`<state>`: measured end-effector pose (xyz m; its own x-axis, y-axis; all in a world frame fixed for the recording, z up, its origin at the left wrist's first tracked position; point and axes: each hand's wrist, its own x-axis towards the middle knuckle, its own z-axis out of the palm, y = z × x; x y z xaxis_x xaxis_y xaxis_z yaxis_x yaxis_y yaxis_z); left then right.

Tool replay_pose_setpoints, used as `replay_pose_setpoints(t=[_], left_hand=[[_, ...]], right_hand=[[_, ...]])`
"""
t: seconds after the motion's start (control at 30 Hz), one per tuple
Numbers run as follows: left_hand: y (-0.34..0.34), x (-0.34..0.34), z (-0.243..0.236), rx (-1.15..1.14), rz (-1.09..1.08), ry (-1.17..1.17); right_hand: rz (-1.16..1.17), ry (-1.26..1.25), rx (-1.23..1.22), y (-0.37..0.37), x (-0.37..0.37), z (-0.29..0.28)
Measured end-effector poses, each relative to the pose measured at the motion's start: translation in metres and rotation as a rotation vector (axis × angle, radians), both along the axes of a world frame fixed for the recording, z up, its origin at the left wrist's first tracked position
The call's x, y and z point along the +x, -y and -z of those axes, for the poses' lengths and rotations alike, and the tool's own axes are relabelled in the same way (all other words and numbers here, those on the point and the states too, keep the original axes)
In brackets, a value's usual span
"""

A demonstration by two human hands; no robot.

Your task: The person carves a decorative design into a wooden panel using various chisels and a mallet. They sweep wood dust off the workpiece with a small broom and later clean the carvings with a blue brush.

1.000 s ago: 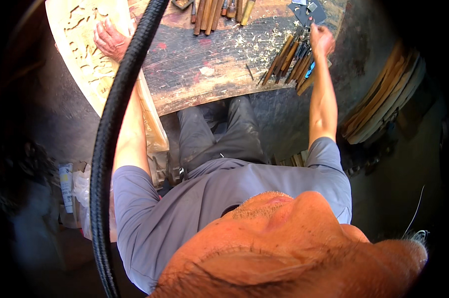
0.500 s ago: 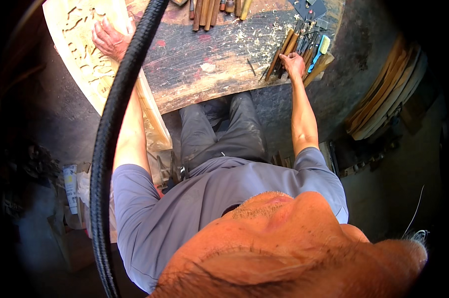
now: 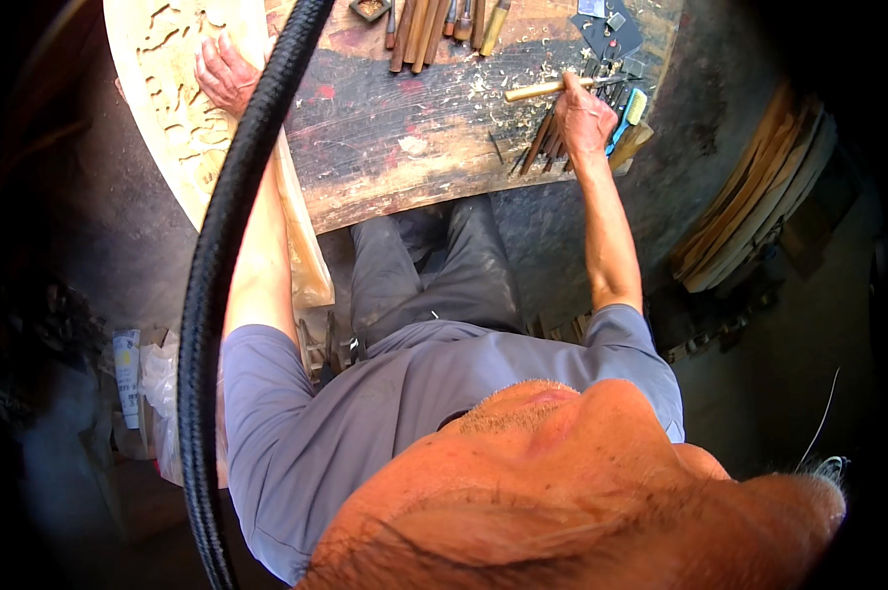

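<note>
- Right hand (image 3: 583, 120): closed around a wood-handled tool (image 3: 534, 91), held just above or on the far right part of the surface; contact cannot be told.
- Axis of the tool: nearly crosswise to the person, the pale butt of the handle pointing left, the slim metal end pointing right and tilted slightly away from the body.
- Left hand (image 3: 226, 75): fingers extended and slightly spread, lying on a carved wooden panel (image 3: 164, 118), fingertips pointing away and a little left.
- Axis of the panel: running from the far edge of view toward the person, its near end slanting right; relief cuts mark its upper face.
- Beside the right hand: dark-handled tools (image 3: 545, 143) side by side, a blue-handled brush (image 3: 628, 120), and a dark sheet (image 3: 611, 37) farther off.
- Surface (image 3: 365, 157): worn wood, stained dark and red, strewn with pale shavings (image 3: 485, 84); a row of brushes and handles (image 3: 429, 31) lies at its far side.
- Room: stacked boards (image 3: 758, 197) at right; a white tube (image 3: 127, 374) and clear plastic (image 3: 162, 388) at lower left; a black braided cable (image 3: 240, 167) crosses the view.
</note>
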<state>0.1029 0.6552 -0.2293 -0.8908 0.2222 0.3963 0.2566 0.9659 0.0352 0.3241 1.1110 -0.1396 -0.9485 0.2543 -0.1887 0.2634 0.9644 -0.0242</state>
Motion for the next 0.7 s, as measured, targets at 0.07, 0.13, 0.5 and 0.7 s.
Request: replay_pose_setpoints(t=[0.07,0.13,0.5,0.7], left_hand=[[-0.003,0.000,-0.001,-0.014,0.007,0.014],[0.003,-0.001,-0.004,-0.030,0.002,0.023],[0.008,0.007,0.000,-0.048,0.008,0.101],[-0.009,-0.001,0.009,0.016,0.053,0.107]], right_hand=[[-0.213,-0.089,-0.018,-0.017,-0.011,0.013],[-0.286,-0.075,-0.053,-0.022,-0.030,0.026],[0.035,-0.139,-0.104,-0.011,-0.054,0.051],[0.158,-0.289,-0.203,-0.017,-0.003,0.046]])
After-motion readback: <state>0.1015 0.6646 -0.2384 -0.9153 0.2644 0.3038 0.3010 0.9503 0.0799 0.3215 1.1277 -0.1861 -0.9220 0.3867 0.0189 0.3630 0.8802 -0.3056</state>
